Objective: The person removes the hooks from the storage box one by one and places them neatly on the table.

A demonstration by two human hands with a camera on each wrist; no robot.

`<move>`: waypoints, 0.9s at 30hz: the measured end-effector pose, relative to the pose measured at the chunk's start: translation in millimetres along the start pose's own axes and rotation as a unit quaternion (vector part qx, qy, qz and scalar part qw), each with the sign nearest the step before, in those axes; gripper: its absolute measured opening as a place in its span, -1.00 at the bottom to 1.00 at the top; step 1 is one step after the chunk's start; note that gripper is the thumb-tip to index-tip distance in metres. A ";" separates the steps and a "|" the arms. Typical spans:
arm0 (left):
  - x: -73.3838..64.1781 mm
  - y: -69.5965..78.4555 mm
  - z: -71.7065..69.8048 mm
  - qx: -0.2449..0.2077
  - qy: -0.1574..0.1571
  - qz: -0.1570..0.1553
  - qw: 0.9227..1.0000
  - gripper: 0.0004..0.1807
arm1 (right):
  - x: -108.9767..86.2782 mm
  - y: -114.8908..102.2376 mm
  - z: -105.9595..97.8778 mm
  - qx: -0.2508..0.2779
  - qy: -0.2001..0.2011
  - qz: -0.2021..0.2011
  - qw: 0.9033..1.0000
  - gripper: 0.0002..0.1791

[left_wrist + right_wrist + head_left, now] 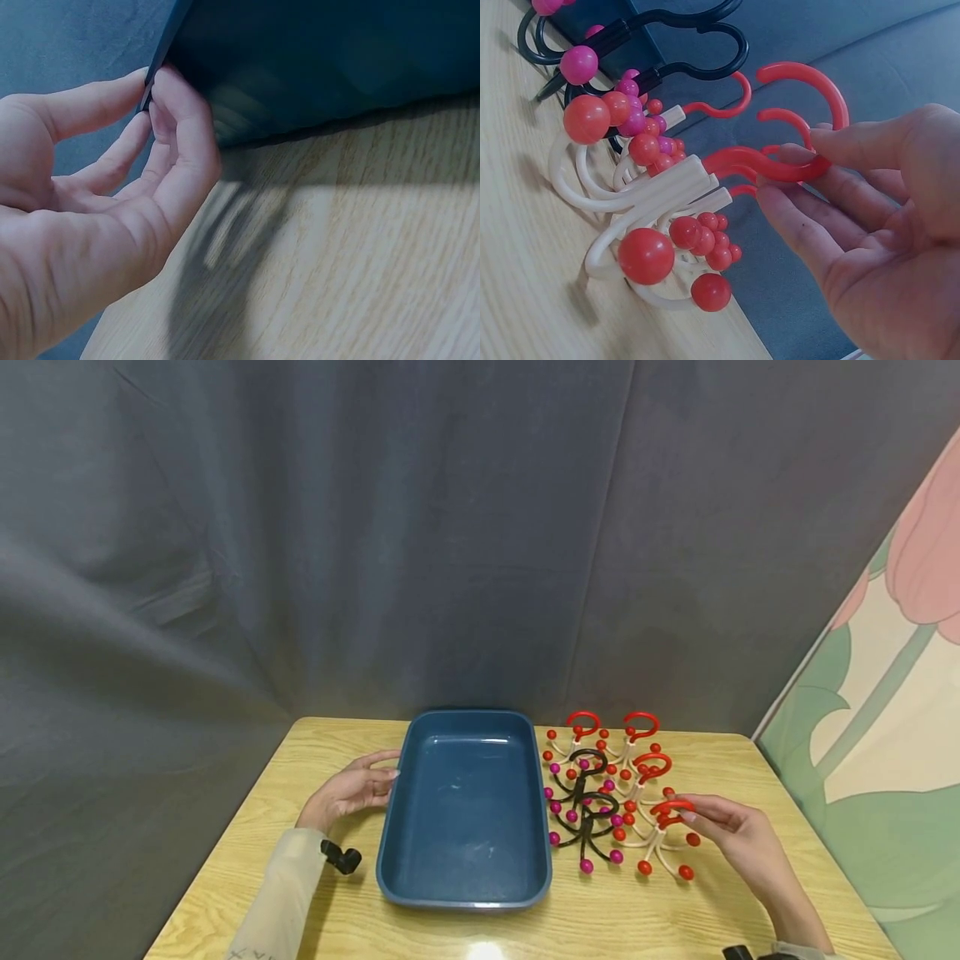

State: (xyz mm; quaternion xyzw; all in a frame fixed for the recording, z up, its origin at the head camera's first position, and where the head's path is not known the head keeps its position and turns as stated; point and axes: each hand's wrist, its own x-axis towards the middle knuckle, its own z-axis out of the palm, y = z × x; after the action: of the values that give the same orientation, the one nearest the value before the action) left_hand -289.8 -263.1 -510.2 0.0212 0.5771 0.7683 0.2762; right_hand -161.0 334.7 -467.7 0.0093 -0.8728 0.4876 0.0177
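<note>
My left hand (360, 785) pinches the left rim of a deep blue rectangular tray (465, 827), thumb on one side and fingers on the other in the left wrist view. My right hand (738, 835) pinches the red hooked top of a multi-prong hanger hook (667, 181). That hook has a white stem and curved white prongs tipped with red balls. It is upright at the near right end of the group. More red-and-white hanger hooks (637, 789) stand just behind it. Two black hanger hooks (587, 828) with magenta balls stand between these and the tray.
The wooden table (600, 918) carries the tray and the hooks, which are crowded close together along the tray's right side. A grey curtain (465, 543) hangs behind the table's far edge. At the right is a panel (892, 735) painted with flowers.
</note>
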 end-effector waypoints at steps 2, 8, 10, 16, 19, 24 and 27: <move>0.1 0.4 0.5 0.000 0.000 0.002 1.000 -0.29 | 0.1 -0.3 -0.4 0.000 0.003 -0.010 1.000 -0.55; -0.8 0.3 2.2 0.001 0.002 0.003 1.000 -0.29 | 0.3 0.1 -0.3 0.014 0.004 -0.028 1.000 -0.56; -1.6 0.1 2.4 0.002 0.003 0.001 1.000 -0.29 | 0.6 0.2 0.0 0.018 0.002 -0.026 0.999 -0.56; -3.9 2.0 3.5 0.019 0.007 0.003 1.000 -0.28 | -0.7 0.3 -1.0 0.013 -0.001 -0.034 0.999 -0.54; -3.7 3.1 4.9 0.030 0.012 0.002 0.999 -0.27 | -1.6 0.1 -2.9 0.011 -0.008 -0.042 0.999 -0.53; -3.4 5.6 7.0 0.046 0.019 0.000 0.999 -0.29 | -1.0 -3.7 -8.3 -0.004 -0.002 -0.068 0.998 -0.54; -4.1 6.9 6.6 0.059 0.019 0.002 0.998 -0.30 | 1.5 -8.3 -12.8 -0.017 0.011 -0.077 0.997 -0.54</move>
State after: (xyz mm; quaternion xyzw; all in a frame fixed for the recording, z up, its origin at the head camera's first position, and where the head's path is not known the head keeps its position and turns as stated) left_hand -286.8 -260.4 -500.6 0.0242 0.6267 0.7336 0.2619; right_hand -161.9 341.2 -453.9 0.0705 -0.8774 0.4700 0.0648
